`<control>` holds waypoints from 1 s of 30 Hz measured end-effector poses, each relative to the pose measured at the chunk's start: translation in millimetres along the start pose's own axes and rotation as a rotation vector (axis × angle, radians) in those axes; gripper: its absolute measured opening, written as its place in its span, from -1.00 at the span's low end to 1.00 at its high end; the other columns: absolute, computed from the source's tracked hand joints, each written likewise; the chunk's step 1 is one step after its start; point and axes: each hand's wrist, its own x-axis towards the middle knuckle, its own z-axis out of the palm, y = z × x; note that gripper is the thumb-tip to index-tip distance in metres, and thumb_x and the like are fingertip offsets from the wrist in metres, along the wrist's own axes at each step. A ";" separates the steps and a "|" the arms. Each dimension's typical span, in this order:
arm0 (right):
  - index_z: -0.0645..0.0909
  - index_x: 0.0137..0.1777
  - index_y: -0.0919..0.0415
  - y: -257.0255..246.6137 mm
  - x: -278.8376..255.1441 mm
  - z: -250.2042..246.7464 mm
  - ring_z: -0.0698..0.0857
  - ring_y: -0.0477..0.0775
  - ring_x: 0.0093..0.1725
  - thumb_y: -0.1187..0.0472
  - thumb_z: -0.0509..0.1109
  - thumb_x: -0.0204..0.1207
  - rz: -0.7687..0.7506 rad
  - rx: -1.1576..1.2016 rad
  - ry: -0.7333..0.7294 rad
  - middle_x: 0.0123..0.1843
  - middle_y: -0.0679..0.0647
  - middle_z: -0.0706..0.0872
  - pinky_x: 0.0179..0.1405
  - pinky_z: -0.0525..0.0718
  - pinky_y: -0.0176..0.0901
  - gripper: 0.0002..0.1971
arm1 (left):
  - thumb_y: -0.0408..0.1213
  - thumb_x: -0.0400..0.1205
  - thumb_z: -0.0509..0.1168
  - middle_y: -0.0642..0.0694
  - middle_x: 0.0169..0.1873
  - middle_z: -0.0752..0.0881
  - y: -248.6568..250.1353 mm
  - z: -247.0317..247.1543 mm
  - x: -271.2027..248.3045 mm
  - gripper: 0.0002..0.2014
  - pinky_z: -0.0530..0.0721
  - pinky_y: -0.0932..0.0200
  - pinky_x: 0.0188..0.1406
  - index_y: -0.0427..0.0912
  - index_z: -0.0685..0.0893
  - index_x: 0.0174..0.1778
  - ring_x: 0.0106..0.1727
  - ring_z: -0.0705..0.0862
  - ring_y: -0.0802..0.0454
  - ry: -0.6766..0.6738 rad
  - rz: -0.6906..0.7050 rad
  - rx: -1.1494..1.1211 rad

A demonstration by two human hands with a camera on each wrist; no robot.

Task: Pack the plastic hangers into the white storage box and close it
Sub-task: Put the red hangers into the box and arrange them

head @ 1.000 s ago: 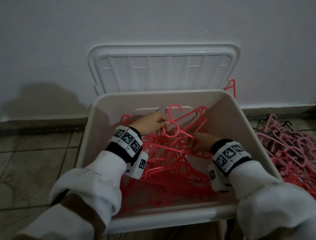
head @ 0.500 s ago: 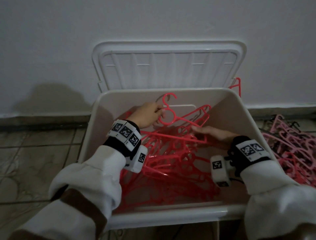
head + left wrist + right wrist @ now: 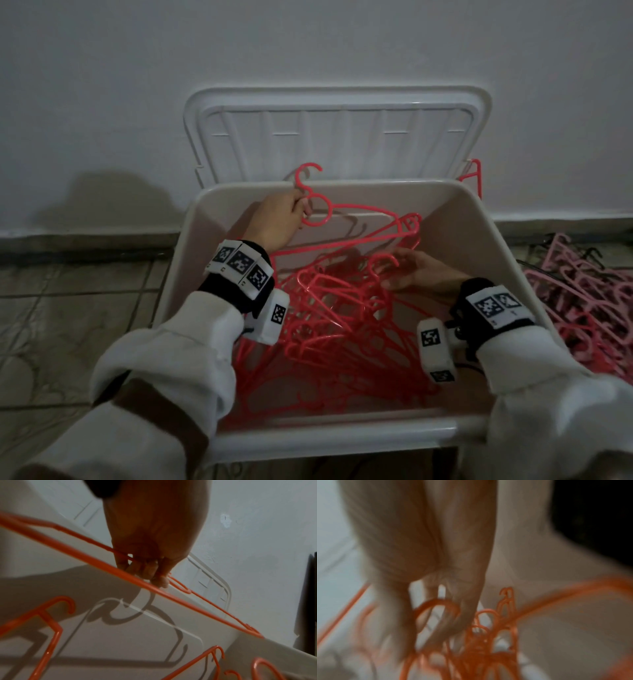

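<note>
A red hanger (image 3: 346, 219) is pinched near its hook by the curled fingers of the left hand (image 3: 281, 219) and is held against the far wall of the white storage box (image 3: 479, 246), its hook rising above the rim. The right hand (image 3: 416, 272), fingers loosely spread, is laid on the tangled red hangers (image 3: 335, 329) inside the box. The lid (image 3: 337, 133) is propped open behind the box, and pink hangers (image 3: 582, 305) are heaped on the floor to its right.
</note>
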 end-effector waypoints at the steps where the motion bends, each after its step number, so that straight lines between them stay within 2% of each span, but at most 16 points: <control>1: 0.63 0.06 0.26 3.6 3.8 -0.6 0.68 -0.07 -0.25 0.60 0.40 0.39 0.011 -0.056 0.016 -0.20 0.01 0.72 -0.10 0.66 -0.16 -0.68 | -0.35 0.73 0.06 -0.02 -0.34 0.63 0.6 -1.3 0.7 -0.75 0.59 0.21 -0.15 -0.18 0.62 -0.14 -0.30 0.69 -0.02 0.022 -0.002 0.000; 4: 0.68 -0.06 0.36 6.5 7.9 -4.6 0.65 -0.19 -0.47 0.51 0.42 0.43 -0.033 -0.180 0.129 -0.45 -0.07 0.72 -0.36 0.69 -0.35 -0.87 | -0.36 0.73 0.06 0.09 -0.41 0.59 3.1 -1.8 0.4 -0.76 0.57 0.27 -0.21 -0.18 0.61 -0.13 -0.36 0.66 0.04 0.052 0.026 -0.003; 6: 0.69 -0.16 0.32 4.2 6.9 -7.4 0.68 -0.13 -0.44 0.40 0.49 0.41 -0.118 -0.237 0.243 -0.45 0.06 0.75 -0.36 0.70 -0.27 -0.96 | -0.37 0.73 0.06 0.14 -0.42 0.57 3.0 -0.7 0.7 -0.77 0.59 0.22 -0.15 -0.19 0.61 -0.13 -0.37 0.65 0.04 0.071 0.029 -0.024; 7: 0.70 -0.22 0.28 2.5 5.5 -7.8 0.70 -0.07 -0.41 0.32 0.53 0.39 -0.153 -0.283 0.293 -0.41 0.15 0.76 -0.32 0.71 -0.19 -0.94 | -0.38 0.73 0.06 0.12 -0.42 0.58 2.9 0.0 0.6 -0.76 0.58 0.20 -0.14 -0.22 0.62 -0.12 -0.36 0.64 0.05 0.081 0.025 -0.022; 8: 0.67 -0.29 0.25 -0.4 3.9 -6.8 0.70 -0.06 -0.43 0.28 0.55 0.37 -0.176 -0.313 0.323 -0.43 0.19 0.75 -0.35 0.71 -0.20 -0.90 | -0.37 0.73 0.06 0.08 -0.41 0.59 2.6 0.2 0.6 -0.76 0.57 0.20 -0.15 -0.25 0.64 -0.10 -0.36 0.64 0.05 0.091 0.023 -0.014; 11: 0.58 -0.44 0.20 -6.5 3.3 -2.2 0.64 -0.20 -0.60 0.27 0.54 0.37 -0.207 -0.293 0.339 -0.58 -0.01 0.68 -0.54 0.60 -0.40 -0.77 | -0.36 0.72 0.07 0.00 -0.29 0.65 2.3 -1.0 1.1 -0.76 0.61 0.15 -0.11 -0.26 0.65 -0.08 -0.36 0.65 0.04 0.121 0.035 -0.006; 15: 0.64 -0.51 0.10 -8.8 5.8 -0.8 0.54 -0.23 -0.57 0.08 0.54 0.37 -0.188 -0.369 0.348 -0.56 -0.03 0.64 -0.46 0.50 -0.45 -0.73 | -0.35 0.73 0.06 -0.01 -0.24 0.67 3.9 -1.7 1.2 -0.76 0.59 0.20 -0.16 -0.24 0.63 -0.08 -0.37 0.65 0.09 0.122 0.040 -0.004; 18: 0.63 -0.45 0.18 -12.2 3.5 -1.0 0.47 -0.19 -0.55 0.13 0.48 0.45 -0.112 -0.293 0.232 -0.51 0.00 0.57 -0.48 0.45 -0.44 -0.73 | -0.34 0.73 0.06 0.01 -0.27 0.65 3.9 -3.1 1.4 -0.77 0.49 0.38 -0.32 -0.16 0.61 -0.13 -0.42 0.61 0.23 0.132 0.032 0.006; 21: 0.58 -0.40 0.21 -12.7 3.3 -0.4 0.45 -0.25 -0.58 0.06 0.39 0.53 -0.043 -0.436 0.153 -0.50 -0.02 0.53 -0.46 0.41 -0.49 -0.68 | -0.32 0.73 0.07 0.01 -0.30 0.65 4.8 -4.1 1.8 -0.77 0.44 0.47 -0.39 -0.12 0.60 -0.15 -0.41 0.61 0.23 0.139 0.030 0.026; 23: 0.53 -0.39 0.22 -11.6 4.3 -0.6 0.49 -0.16 -0.50 0.01 0.30 0.58 -0.008 -0.534 0.168 -0.50 -0.01 0.53 -0.36 0.44 -0.36 -0.63 | -0.31 0.73 0.08 0.04 -0.35 0.62 6.3 -4.1 1.1 -0.78 0.44 0.56 -0.43 -0.11 0.59 -0.17 -0.41 0.59 0.28 0.138 0.026 0.034; 25: 0.57 -0.28 0.35 -11.8 4.7 -2.7 0.53 0.00 -0.40 -0.03 0.24 0.61 0.004 -0.563 0.209 -0.43 0.09 0.59 -0.27 0.47 -0.19 -0.57 | -0.30 0.73 0.07 0.07 -0.38 0.59 7.8 -3.5 0.1 -0.78 0.42 0.50 -0.43 -0.11 0.58 -0.16 -0.42 0.57 0.33 0.132 0.028 0.041; 27: 0.59 -0.13 0.49 -13.2 3.3 -3.8 0.58 0.07 -0.40 -0.04 0.24 0.60 0.026 -0.470 0.209 -0.36 0.20 0.65 -0.29 0.55 -0.15 -0.51 | -0.29 0.74 0.07 0.08 -0.37 0.59 8.9 -3.4 -0.8 -0.78 0.39 0.41 -0.37 -0.11 0.58 -0.15 -0.42 0.57 0.31 0.129 0.028 0.049; 28: 0.59 -0.12 0.50 -13.7 2.4 -3.6 0.60 0.05 -0.43 -0.01 0.26 0.60 0.042 -0.420 0.173 -0.35 0.21 0.67 -0.33 0.58 -0.18 -0.53 | -0.29 0.74 0.07 0.09 -0.37 0.59 9.3 -3.6 -0.6 -0.78 0.39 0.39 -0.34 -0.11 0.58 -0.15 -0.42 0.57 0.31 0.131 0.029 0.054; 30: 0.63 -0.17 0.38 -16.1 -0.3 -1.1 0.63 -0.05 -0.46 0.15 0.32 0.58 0.052 -0.317 0.044 -0.31 0.17 0.69 -0.40 0.61 -0.29 -0.74 | -0.28 0.74 0.07 0.12 -0.37 0.58 9.5 -3.3 -0.9 -0.77 0.41 0.37 -0.30 -0.11 0.59 -0.15 -0.41 0.57 0.33 0.135 0.029 0.057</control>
